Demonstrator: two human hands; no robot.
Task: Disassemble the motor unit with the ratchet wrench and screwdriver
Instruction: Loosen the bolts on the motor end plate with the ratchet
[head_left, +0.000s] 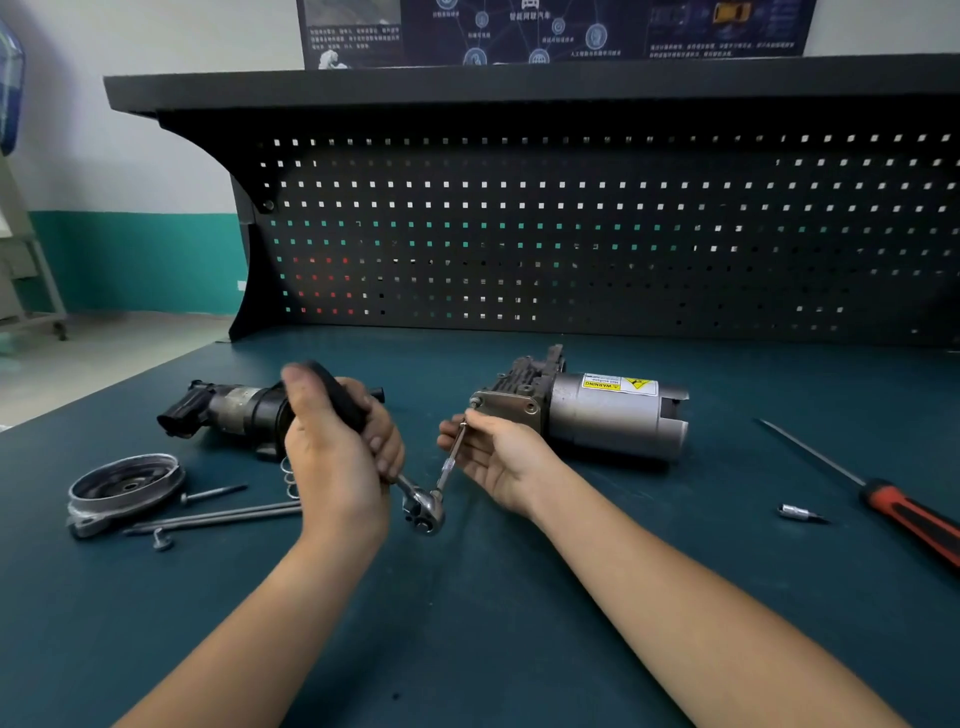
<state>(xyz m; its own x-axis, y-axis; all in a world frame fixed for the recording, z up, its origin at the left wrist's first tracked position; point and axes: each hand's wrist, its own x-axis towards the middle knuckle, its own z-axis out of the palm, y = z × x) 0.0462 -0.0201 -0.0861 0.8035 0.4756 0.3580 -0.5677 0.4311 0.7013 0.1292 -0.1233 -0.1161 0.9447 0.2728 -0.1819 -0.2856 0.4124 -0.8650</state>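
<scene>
Silver and round, the metal motor unit (613, 415) lies just right of your hands. Your left hand (337, 447) wraps the black-handled steel ratchet wrench (423, 512). Your right hand (498, 462) pinches its thin bar (451, 462), aimed at the plate's corner bolt (474, 401).

black pegboard (571, 234) behind bench (519, 649); dark poster (556, 31) above shelf (467, 85).

Screwdriver (883, 500) — handle cut off by the right edge. Ratchet (423, 508) handle largely hidden inside the left grip (337, 441), its thumb blurred; the same grip covers the right end of the dark motor (234, 408). Poster (550, 31) — cropped at top, print illegible.
</scene>
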